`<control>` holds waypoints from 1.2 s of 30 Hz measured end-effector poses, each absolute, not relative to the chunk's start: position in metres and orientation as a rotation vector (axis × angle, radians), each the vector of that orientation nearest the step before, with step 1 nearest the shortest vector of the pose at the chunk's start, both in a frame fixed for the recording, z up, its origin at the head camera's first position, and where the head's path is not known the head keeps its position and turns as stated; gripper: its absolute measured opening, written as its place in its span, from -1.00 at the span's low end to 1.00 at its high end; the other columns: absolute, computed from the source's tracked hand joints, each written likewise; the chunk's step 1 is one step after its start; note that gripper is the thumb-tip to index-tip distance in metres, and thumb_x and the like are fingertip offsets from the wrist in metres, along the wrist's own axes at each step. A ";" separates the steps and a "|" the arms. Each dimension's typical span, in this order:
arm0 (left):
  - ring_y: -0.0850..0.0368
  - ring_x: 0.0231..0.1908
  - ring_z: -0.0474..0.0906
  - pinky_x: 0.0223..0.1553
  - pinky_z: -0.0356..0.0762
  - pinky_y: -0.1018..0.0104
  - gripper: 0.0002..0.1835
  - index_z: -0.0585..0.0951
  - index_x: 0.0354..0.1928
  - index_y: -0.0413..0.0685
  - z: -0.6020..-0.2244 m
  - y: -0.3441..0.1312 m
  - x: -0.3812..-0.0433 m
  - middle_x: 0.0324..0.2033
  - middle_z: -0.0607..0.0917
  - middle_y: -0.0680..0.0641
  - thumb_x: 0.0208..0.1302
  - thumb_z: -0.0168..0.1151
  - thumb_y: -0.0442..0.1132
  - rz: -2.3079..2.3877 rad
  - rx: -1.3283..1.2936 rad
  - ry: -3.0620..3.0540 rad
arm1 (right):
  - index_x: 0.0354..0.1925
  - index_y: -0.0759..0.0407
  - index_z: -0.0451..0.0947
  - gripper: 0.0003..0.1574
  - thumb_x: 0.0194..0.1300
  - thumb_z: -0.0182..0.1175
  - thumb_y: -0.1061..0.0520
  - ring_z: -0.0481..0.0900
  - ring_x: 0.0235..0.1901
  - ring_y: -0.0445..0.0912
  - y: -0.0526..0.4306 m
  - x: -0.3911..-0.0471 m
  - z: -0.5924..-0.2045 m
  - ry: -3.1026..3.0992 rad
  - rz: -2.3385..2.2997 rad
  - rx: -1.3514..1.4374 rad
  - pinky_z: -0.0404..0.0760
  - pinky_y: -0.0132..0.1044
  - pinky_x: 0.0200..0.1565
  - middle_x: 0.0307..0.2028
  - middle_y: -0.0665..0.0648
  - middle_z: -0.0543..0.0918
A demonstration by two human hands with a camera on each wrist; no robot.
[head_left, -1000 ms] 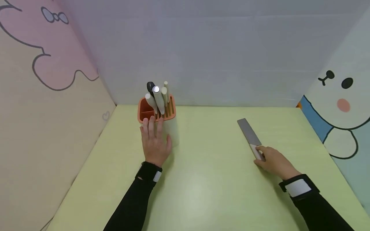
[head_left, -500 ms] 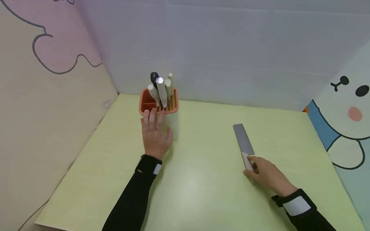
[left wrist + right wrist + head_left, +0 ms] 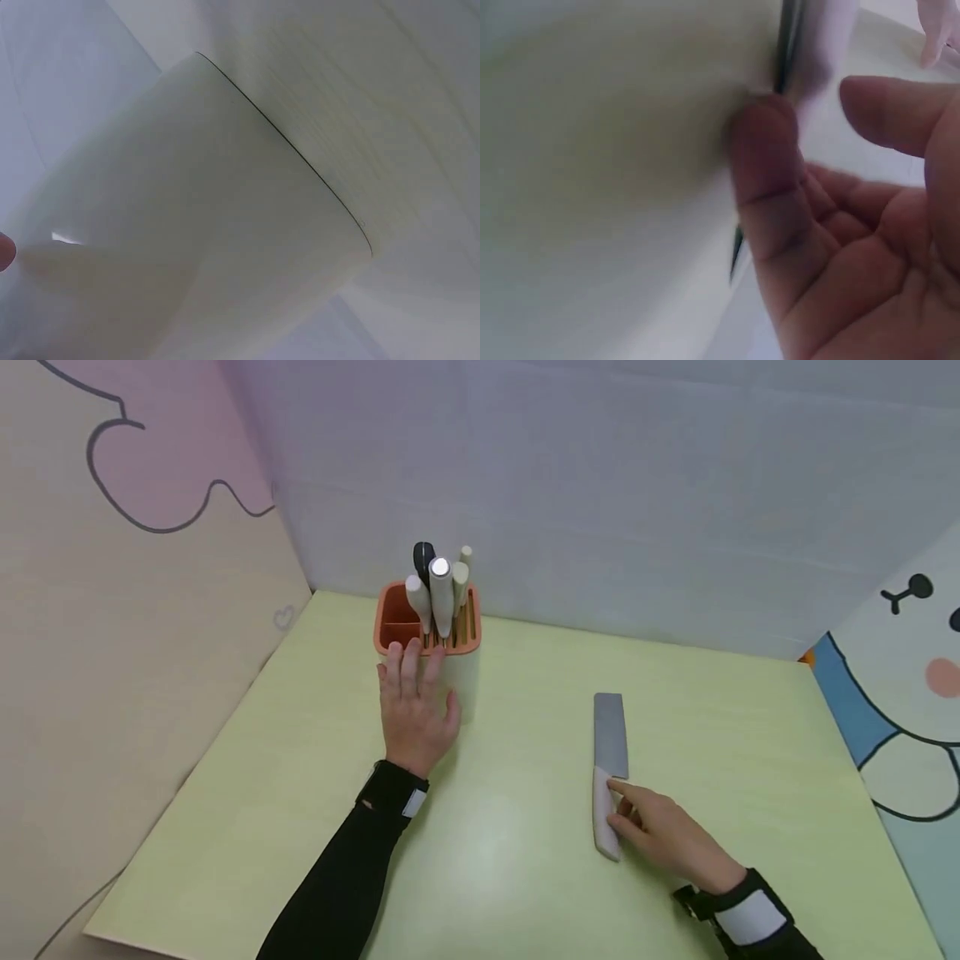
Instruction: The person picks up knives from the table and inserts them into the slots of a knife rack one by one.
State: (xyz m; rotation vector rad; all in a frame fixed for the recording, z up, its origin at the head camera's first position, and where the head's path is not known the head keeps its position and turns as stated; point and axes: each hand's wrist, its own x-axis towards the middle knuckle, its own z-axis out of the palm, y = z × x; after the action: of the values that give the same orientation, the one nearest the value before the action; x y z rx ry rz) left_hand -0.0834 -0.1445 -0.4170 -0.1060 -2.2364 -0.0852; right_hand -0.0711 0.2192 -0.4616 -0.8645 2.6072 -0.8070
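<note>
A cleaver (image 3: 611,735) with a grey rectangular blade and pale handle lies on the table at right of centre, its blade pointing away from me. My right hand (image 3: 663,831) is at the handle's right side, index fingertip touching it near the blade. In the right wrist view the thumb (image 3: 900,116) stands apart from the index finger (image 3: 769,165). My left hand (image 3: 416,718) rests with straight fingers against the front of a cream knife holder (image 3: 467,677) with an orange top. The left wrist view shows the holder's smooth wall (image 3: 202,195) and one fingertip (image 3: 6,251).
Several pale-handled utensils (image 3: 442,597) and a black handle (image 3: 423,560) stand in the holder. Its left compartment shows orange inside. A grey-white wall (image 3: 570,510) closes the table's back; painted panels (image 3: 187,593) flank it. The yellow-green tabletop (image 3: 517,893) spreads between the arms and in front.
The cleaver has turned from slanting left to pointing straight away, and shifted left in view. My right hand's grip on its handle has loosened. The left hand stays at the holder; the head view has shifted.
</note>
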 end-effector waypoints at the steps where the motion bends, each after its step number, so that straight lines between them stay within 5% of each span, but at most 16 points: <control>1: -0.17 0.36 -0.11 0.29 0.02 -0.23 -0.20 0.08 0.37 0.00 -0.417 -0.143 -0.082 0.37 0.07 -0.19 0.08 0.19 -0.17 -0.087 -0.109 -2.227 | 0.20 0.21 0.38 -0.44 0.25 0.22 0.15 0.44 -0.43 -0.24 0.220 -0.071 -0.461 2.638 -0.793 -0.935 0.52 -0.32 -0.43 -0.35 -0.06 0.53; 6: -0.17 0.37 -0.12 0.27 0.06 -0.26 -0.19 0.08 0.39 0.00 -0.412 -0.137 -0.073 0.38 0.06 -0.18 0.10 0.18 -0.16 -0.102 -0.114 -2.215 | 0.07 0.12 0.50 -0.34 -0.06 0.29 0.43 0.48 -0.10 -0.08 0.221 -0.082 -0.457 2.796 -0.603 -1.428 0.62 -0.16 -0.18 -0.09 0.10 0.55; 11: -0.16 0.36 -0.11 0.29 0.00 -0.24 -0.22 0.10 0.38 -0.01 -0.413 -0.132 -0.062 0.38 0.07 -0.18 0.11 0.17 -0.17 -0.129 -0.094 -2.222 | 0.04 0.07 0.51 -0.30 -0.12 0.39 0.42 0.36 0.14 0.03 0.213 -0.092 -0.457 2.628 -0.367 -1.830 0.52 -0.04 0.05 0.10 0.12 0.51; 27: -0.15 0.36 -0.11 0.26 0.04 -0.29 -0.23 0.11 0.37 -0.02 -0.413 -0.128 -0.057 0.38 0.06 -0.18 0.11 0.18 -0.19 -0.140 -0.086 -2.219 | -0.14 0.05 0.42 -0.54 -0.01 0.38 0.25 0.41 -0.24 -0.09 0.175 -0.103 -0.448 2.473 0.243 -2.267 0.53 -0.31 -0.29 -0.24 0.00 0.52; 36: -0.15 0.37 -0.12 0.26 0.04 -0.29 -0.26 0.09 0.38 0.00 -0.418 -0.121 -0.061 0.39 0.05 -0.17 0.16 0.12 -0.15 -0.136 -0.088 -2.241 | -0.16 0.06 0.43 -0.56 -0.01 0.39 0.24 0.40 -0.23 -0.10 0.180 -0.106 -0.449 2.443 0.261 -2.254 0.53 -0.33 -0.30 -0.25 0.00 0.53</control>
State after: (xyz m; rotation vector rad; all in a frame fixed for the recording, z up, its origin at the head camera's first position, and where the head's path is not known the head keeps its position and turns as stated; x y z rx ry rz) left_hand -0.0614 -0.1214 -0.4182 -0.0877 -2.2412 -0.1356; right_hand -0.1057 0.1801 -0.4486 -2.2542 2.4428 0.2613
